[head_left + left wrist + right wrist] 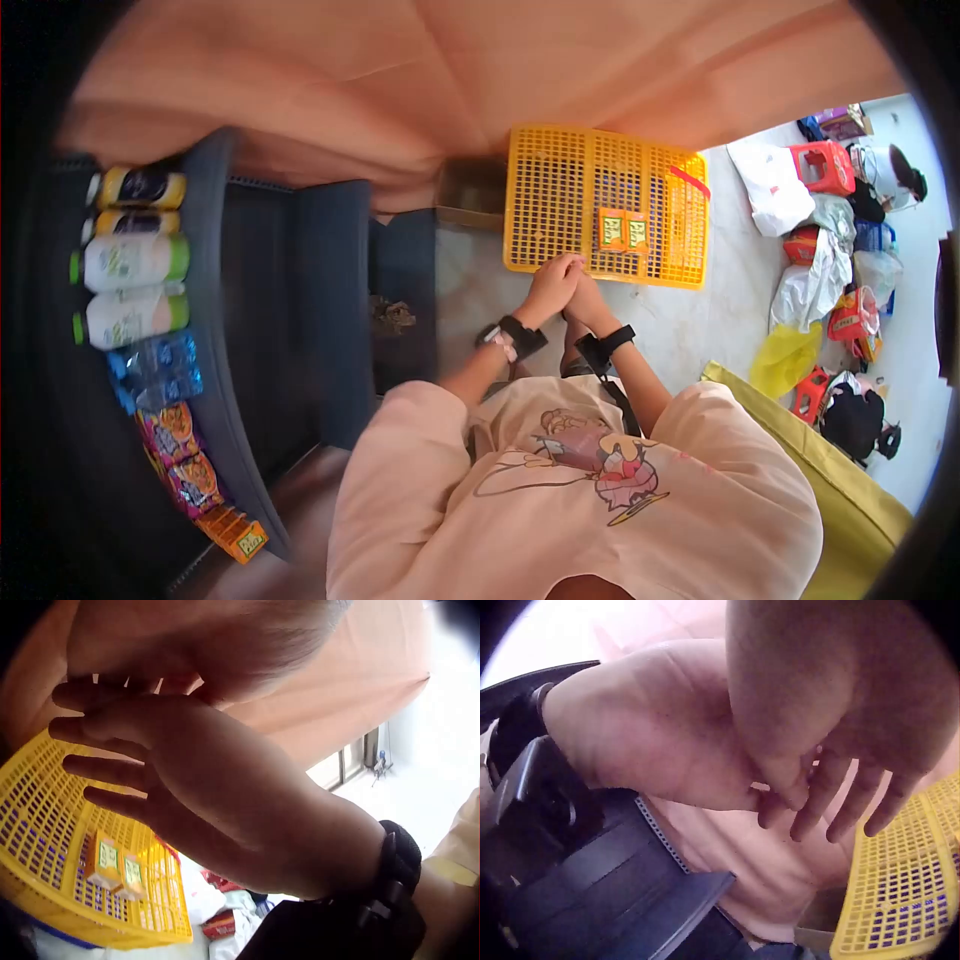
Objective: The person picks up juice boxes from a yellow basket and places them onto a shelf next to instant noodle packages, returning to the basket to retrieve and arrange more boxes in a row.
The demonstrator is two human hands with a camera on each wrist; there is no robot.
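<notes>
My left hand (549, 288) and right hand (590, 303) are brought together just at the near edge of a yellow plastic basket (545, 200). They overlap, the fingers of one against the other, and nothing shows in either. In the left wrist view the right hand (202, 761) has its fingers spread and fairly straight, close under the left hand (202, 637). From the right wrist the left hand (652, 727) is seen crossing behind the right hand (855, 697), whose fingers hang loosely down. Two small orange boxes (623, 231) lie side by side in the basket.
A dark shelf unit (225, 330) on the left bears white bottles (135, 262), a blue pack (160, 370), purple snack packs (175, 440) and an orange box (235, 532). Bags, red stools (824, 168) and a yellow bag (787, 360) lie on the right. A peach cloth (400, 80) hangs behind.
</notes>
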